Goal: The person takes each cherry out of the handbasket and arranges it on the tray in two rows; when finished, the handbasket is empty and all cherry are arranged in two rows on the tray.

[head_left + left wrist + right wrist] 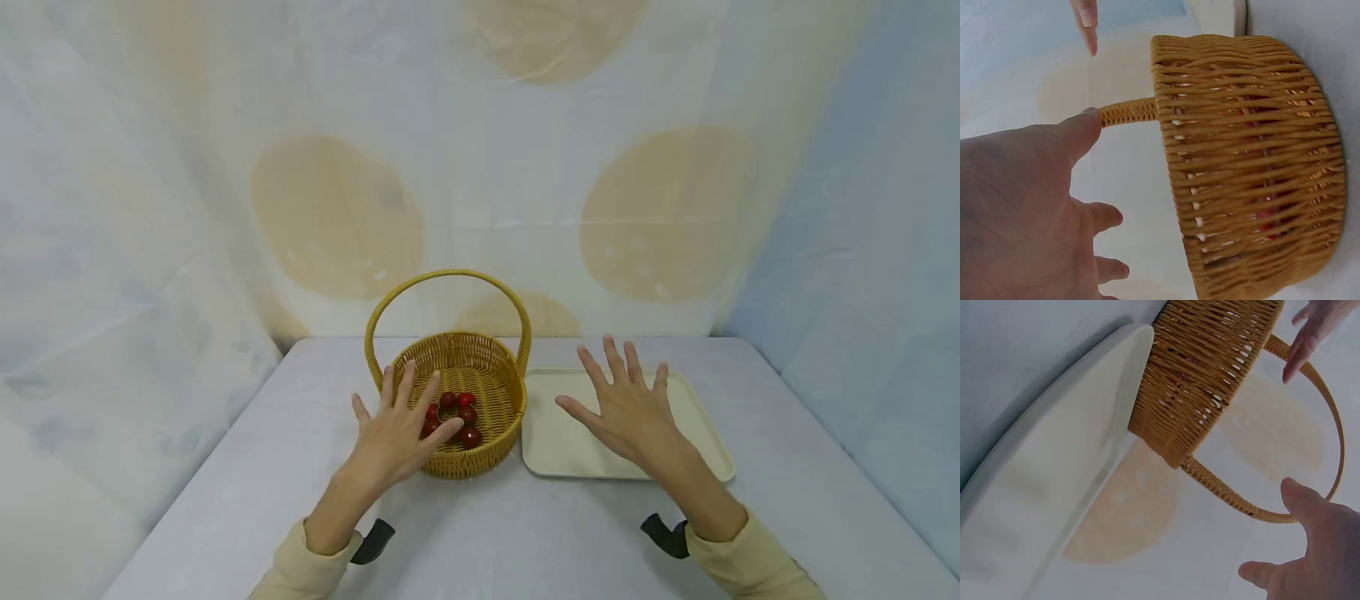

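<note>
Hands (393,437) (635,417) aloft, fingers (615,360) wide apart

No readable text, label, brand, number or sign is showing in any of the three views.
</note>
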`<state>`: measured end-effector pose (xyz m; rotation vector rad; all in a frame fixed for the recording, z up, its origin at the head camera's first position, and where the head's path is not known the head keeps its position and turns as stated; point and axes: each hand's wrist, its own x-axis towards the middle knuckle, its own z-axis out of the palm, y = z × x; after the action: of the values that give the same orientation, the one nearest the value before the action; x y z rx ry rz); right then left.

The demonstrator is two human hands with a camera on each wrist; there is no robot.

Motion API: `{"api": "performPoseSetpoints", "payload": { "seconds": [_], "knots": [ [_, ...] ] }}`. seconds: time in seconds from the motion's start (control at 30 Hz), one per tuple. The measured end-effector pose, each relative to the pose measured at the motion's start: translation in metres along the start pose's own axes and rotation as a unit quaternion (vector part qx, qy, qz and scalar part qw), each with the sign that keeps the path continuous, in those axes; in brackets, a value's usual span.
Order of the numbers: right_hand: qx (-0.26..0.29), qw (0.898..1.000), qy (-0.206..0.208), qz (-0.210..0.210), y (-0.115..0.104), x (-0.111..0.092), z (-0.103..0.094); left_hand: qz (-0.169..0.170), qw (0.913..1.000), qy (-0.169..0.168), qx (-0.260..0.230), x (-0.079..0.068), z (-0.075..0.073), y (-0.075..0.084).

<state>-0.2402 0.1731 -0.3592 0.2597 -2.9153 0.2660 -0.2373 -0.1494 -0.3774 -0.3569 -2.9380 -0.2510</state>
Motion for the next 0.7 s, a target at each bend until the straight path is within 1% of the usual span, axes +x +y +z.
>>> {"api": "performPoseSetpoints", "payload": {
  "seconds": [0.07,0.17,0.3,0.43,0.5,0.57,0.7],
  "knots": [
    [0.003,1.000,-0.002,-0.005,-0.004,0.001,0.001,0.000,1.0000,0.001,-0.008,-0.003,0.001,-0.005],
    [0.002,1.000,-0.004,-0.011,-0.010,0.003,0.004,0.004,0.9996,0.016,-0.024,-0.008,0.002,-0.013],
    [0.001,1.000,0.000,-0.023,-0.018,0.006,0.009,0.021,0.9973,0.056,-0.043,-0.013,0.003,-0.021],
    [-0.001,0.999,0.024,-0.041,-0.024,0.010,0.012,0.032,0.9940,0.087,-0.058,-0.015,0.002,-0.028],
    [0.001,0.998,0.032,-0.048,-0.028,0.013,0.013,0.031,0.9933,0.095,-0.059,-0.015,0.002,-0.032],
    [0.005,0.998,0.031,-0.051,-0.032,0.014,0.015,0.030,0.9925,0.100,-0.063,-0.015,0.003,-0.036],
    [0.019,0.998,0.004,-0.056,-0.041,0.017,0.018,0.020,0.9921,0.097,-0.077,-0.015,0.007,-0.045]
  ]
}}
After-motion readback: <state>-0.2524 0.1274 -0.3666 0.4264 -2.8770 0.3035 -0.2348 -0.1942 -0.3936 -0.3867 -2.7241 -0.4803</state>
